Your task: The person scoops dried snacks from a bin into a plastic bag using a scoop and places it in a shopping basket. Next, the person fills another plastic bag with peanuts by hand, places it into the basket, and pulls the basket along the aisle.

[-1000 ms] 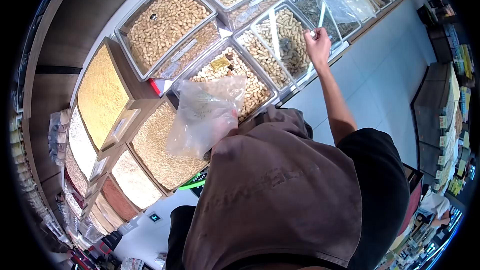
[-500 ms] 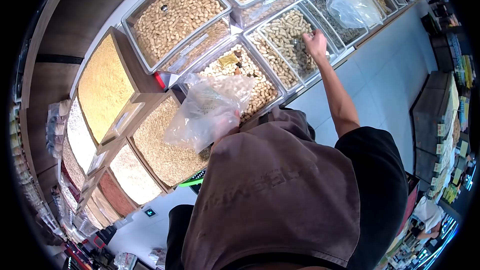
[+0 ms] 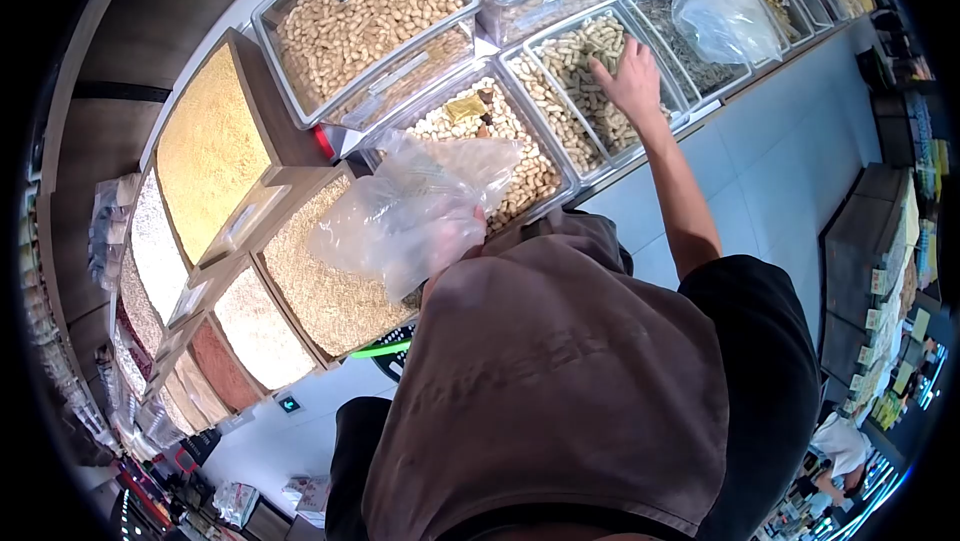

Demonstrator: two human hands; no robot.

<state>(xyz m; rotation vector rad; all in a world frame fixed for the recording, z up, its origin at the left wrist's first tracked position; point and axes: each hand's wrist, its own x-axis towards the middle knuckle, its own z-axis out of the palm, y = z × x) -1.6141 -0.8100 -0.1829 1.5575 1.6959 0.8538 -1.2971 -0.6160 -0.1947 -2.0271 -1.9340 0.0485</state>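
Note:
My left hand (image 3: 462, 239) grips a clear plastic bag (image 3: 395, 211), which billows in front of it; the bag partly covers my fingers. Under and behind the bag is a bin of pale peanuts (image 3: 535, 176) in their shells, with a gold packet (image 3: 464, 108) lying on top. My right hand (image 3: 635, 86) is open over the neighbouring bin of peanuts (image 3: 585, 66), thumb apart from the fingers and nothing seen in it. Whether its fingertips touch the peanuts I cannot tell.
Another clear bag (image 3: 715, 16) lies over a bin of dark dried goods (image 3: 670, 31). Behind stands a raised bin of peanuts (image 3: 370, 16) with a shiny round object on top. Wooden grain bins (image 3: 210, 151) line the left. A person (image 3: 840, 451) shows at far right.
My right hand has gone from closed fingers to open and spread, shifting slightly toward the back of its bin. The bag in my left hand has spread out a little to the left.

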